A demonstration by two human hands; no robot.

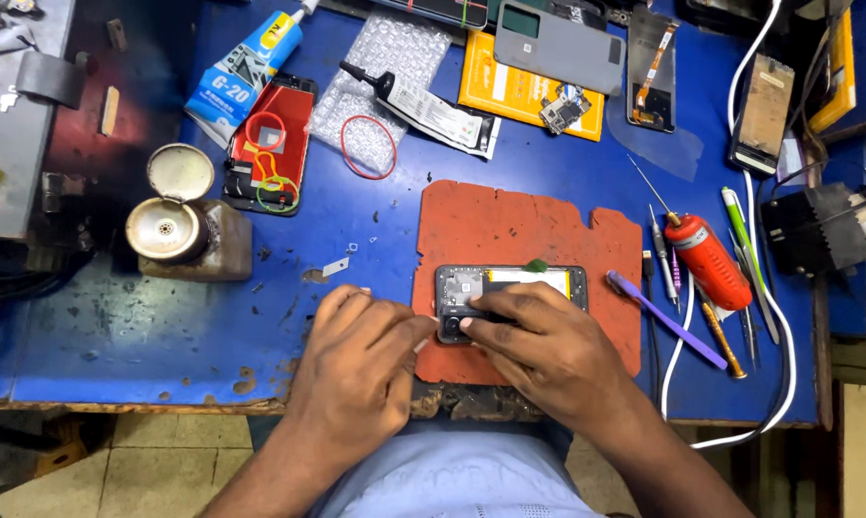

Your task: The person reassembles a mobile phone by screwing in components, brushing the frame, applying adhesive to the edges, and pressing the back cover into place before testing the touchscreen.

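An opened smartphone (510, 285) with its back off lies on a worn red rubber mat (510, 230) on the blue bench. My right hand (538, 345) rests over the phone's lower half, fingertips pressing near the camera end. My left hand (361, 360) sits beside it at the mat's left edge, thumb and fingers pinched toward the phone's left corner; a small pale piece shows at the fingertips, too small to identify.
A purple pry tool (665, 320), an orange screwdriver (709, 261) and thin tools lie right of the mat. Glue tubes (244, 65), another opened phone with rubber bands (272, 144), bubble wrap (380, 82), a grey back cover (560, 43) and a lidded metal jar (169, 225) stand further back. White cable (776, 326) at right.
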